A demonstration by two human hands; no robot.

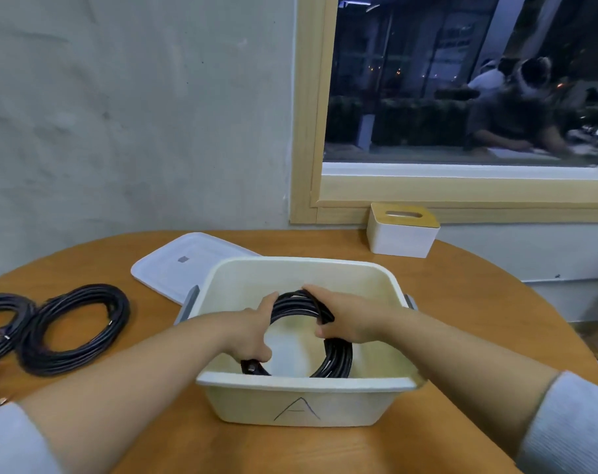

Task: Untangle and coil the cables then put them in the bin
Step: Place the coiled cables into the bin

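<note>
from where i sit this reads as an office or a meeting corner, not a home. i'm looking at a round wooden table [461, 302] pushed against a plain grey plastered wall [137, 114], with a window [461, 80] in a pale wooden frame beside it. the glass is dark and reflects people seated at a desk, bent over papers, which suits a shared workplace. a white tissue box with a wooden top [403, 230] stands under the sill. a cream plastic bin marked "a" [301, 401], its white lid [185, 268] and coiled black cables [75, 330] on the table look like office equipment storage.
</note>
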